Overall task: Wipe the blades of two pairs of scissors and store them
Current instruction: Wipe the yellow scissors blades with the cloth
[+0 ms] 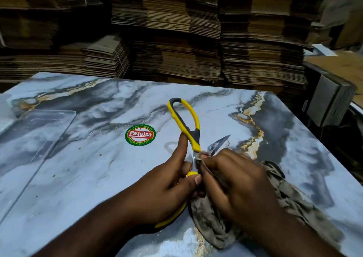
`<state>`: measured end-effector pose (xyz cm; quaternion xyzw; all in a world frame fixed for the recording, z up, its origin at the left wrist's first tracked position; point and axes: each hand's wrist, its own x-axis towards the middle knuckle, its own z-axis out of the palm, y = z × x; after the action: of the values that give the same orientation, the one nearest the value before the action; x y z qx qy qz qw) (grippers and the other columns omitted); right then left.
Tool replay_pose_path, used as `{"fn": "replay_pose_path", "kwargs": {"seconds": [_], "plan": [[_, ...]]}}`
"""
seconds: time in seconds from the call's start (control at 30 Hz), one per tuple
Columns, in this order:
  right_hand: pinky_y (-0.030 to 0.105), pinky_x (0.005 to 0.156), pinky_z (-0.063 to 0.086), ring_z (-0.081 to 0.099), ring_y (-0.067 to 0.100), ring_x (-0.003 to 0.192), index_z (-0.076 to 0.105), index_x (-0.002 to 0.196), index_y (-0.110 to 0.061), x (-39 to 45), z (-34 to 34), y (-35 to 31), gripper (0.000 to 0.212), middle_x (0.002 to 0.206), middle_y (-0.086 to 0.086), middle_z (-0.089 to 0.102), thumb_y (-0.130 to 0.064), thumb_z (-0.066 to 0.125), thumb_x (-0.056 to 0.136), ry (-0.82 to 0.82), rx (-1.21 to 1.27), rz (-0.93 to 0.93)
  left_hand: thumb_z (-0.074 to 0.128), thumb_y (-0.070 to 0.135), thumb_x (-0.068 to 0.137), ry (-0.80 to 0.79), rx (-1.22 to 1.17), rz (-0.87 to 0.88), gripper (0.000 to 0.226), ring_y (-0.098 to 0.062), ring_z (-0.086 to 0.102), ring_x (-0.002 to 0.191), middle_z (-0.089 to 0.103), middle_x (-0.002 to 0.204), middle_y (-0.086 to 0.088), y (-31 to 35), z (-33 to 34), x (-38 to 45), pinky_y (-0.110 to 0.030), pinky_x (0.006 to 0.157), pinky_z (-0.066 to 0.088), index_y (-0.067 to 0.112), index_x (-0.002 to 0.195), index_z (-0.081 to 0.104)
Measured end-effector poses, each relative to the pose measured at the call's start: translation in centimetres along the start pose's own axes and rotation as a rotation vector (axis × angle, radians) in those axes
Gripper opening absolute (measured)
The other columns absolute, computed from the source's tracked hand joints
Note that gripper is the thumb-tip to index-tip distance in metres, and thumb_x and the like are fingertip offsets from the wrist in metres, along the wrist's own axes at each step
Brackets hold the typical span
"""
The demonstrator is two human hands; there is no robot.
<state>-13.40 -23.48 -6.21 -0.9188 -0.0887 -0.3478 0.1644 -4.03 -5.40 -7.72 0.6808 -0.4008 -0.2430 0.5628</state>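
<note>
On the marbled table (82,178), which fills most of the view, the work sits near the front edge, close under the person. Behind the table rise stacks of flattened cardboard (176,41), well apart from the hands and in nobody's way. At the table's left lies a clear plastic tray (39,131), empty as far as can be seen and probably where the scissors get stored (a guess only). A round "Patelsa" sticker (140,135) sits just left of the scissors.

A grey rag (212,225) trails from under the right hand across the table toward the front right, most of it lying slack so that only a fold does the wiping.

The left hand (172,190) grips the lower handle of the yellow scissors (186,127), fingers curled round it and forefinger laid along the shank, which holds the pair spread wide: one handle loop stands up and away, one blade tip points out to the right. Held open like that, each blade can be reached singly.

The right hand (233,178) pinches the rag round a blade near the pivot, fingers closed on the cloth. The bare tip beyond it looks unwiped yet, and it is the hazard.

A second pair is not in view.
</note>
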Motion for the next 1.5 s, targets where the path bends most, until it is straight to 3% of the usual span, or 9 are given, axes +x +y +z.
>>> {"fn": "replay_pose_path", "kwargs": {"seconds": [0.13, 0.23, 0.47, 0.6, 1.03, 1.13, 1.27, 1.4, 1.5], "plan": [[0.040, 0.063, 0.051, 0.064, 0.018, 0.073, 0.072, 0.092, -0.016, 0.5, -0.4, 0.7, 0.003, 0.084, -0.004, 0.067, -0.019, 0.072, 0.093, 0.075, 0.058, 0.149, 0.054, 0.048, 0.099, 0.016, 0.047, -0.004, 0.085, -0.010, 0.069, 0.097, 0.073, 0.108, 0.020, -0.2, -0.1, 0.1, -0.040, 0.093, 0.052, 0.075, 0.147, -0.011], [0.039, 0.065, 0.050, 0.063, 0.022, 0.075, 0.072, 0.094, -0.015, 0.2, 0.2, -0.6, 0.004, 0.084, -0.002, 0.064, -0.018, 0.069, 0.096, 0.013, 0.039, 0.079, 0.051, 0.052, 0.099, 0.008, 0.115, -0.014, 0.083, -0.018, 0.068, 0.095, 0.072, 0.104, 0.014, 0.1, -0.1, 0.1, -0.052, 0.094, 0.055, 0.076, 0.147, -0.013], [0.043, 0.063, 0.049, 0.062, 0.027, 0.075, 0.068, 0.092, -0.015, 0.3, -0.2, 0.0, 0.007, 0.083, 0.000, 0.062, -0.019, 0.066, 0.097, -0.015, -0.020, 0.092, 0.034, 0.069, 0.091, -0.028, 0.358, -0.040, 0.086, -0.012, 0.067, 0.098, 0.068, 0.103, 0.017, 0.4, 0.0, 0.0, -0.047, 0.093, 0.054, 0.061, 0.151, -0.026], [0.042, 0.063, 0.047, 0.062, 0.028, 0.075, 0.067, 0.092, -0.019, 0.6, -0.3, 0.3, 0.003, 0.082, -0.003, 0.060, -0.016, 0.067, 0.093, -0.004, -0.118, 0.097, 0.029, 0.073, 0.089, 0.003, 0.440, -0.041, 0.080, -0.014, 0.066, 0.106, 0.070, 0.115, 0.014, 0.5, 0.0, -0.2, -0.043, 0.095, 0.053, 0.071, 0.140, -0.033], [0.043, 0.067, 0.045, 0.062, 0.026, 0.079, 0.069, 0.093, -0.019, 0.0, -0.2, -0.2, 0.008, 0.082, -0.005, 0.061, -0.012, 0.066, 0.089, -0.038, -0.075, 0.044, 0.029, 0.071, 0.090, 0.007, 0.479, -0.044, 0.078, -0.010, 0.067, 0.106, 0.070, 0.118, 0.019, 0.7, 0.2, -0.4, -0.037, 0.094, 0.054, 0.072, 0.138, -0.033], [0.043, 0.070, 0.047, 0.064, 0.023, 0.081, 0.068, 0.093, -0.023, 0.6, -0.5, 1.1, 0.014, 0.087, -0.008, 0.067, -0.012, 0.069, 0.086, 0.028, -0.091, 0.158, 0.025, 0.075, 0.086, 0.028, 0.498, -0.054, 0.077, -0.013, 0.066, 0.111, 0.070, 0.125, 0.014, 0.7, 0.1, -0.3, -0.038, 0.095, 0.053, 0.074, 0.136, -0.032], [0.040, 0.068, 0.045, 0.062, 0.023, 0.081, 0.069, 0.095, -0.022, -0.3, -0.4, -0.5, 0.015, 0.085, -0.007, 0.062, -0.010, 0.068, 0.087, -0.056, -0.028, 0.074, 0.027, 0.072, 0.089, -0.011, 0.526, -0.060, 0.081, -0.007, 0.066, 0.103, 0.068, 0.107, 0.025, 1.2, 0.2, -0.4, -0.035, 0.092, 0.053, 0.060, 0.151, -0.024], [0.039, 0.067, 0.047, 0.062, 0.020, 0.082, 0.069, 0.092, -0.025, 0.7, -0.8, 1.1, 0.017, 0.087, -0.010, 0.067, -0.011, 0.069, 0.082, 0.025, -0.060, 0.205, 0.024, 0.076, 0.085, 0.000, 0.522, -0.066, 0.083, -0.015, 0.067, 0.107, 0.071, 0.120, 0.012, 0.9, 0.1, -0.4, -0.040, 0.093, 0.054, 0.058, 0.151, -0.022], [0.039, 0.069, 0.045, 0.063, 0.020, 0.083, 0.071, 0.097, -0.021, -0.1, -0.7, -0.7, 0.019, 0.088, -0.008, 0.066, -0.009, 0.068, 0.082, -0.069, 0.030, 0.125, 0.024, 0.075, 0.085, -0.019, 0.537, -0.075, 0.087, -0.014, 0.067, 0.103, 0.071, 0.112, 0.014, 0.9, 0.1, -0.4, -0.039, 0.091, 0.054, 0.052, 0.157, -0.021]]}}
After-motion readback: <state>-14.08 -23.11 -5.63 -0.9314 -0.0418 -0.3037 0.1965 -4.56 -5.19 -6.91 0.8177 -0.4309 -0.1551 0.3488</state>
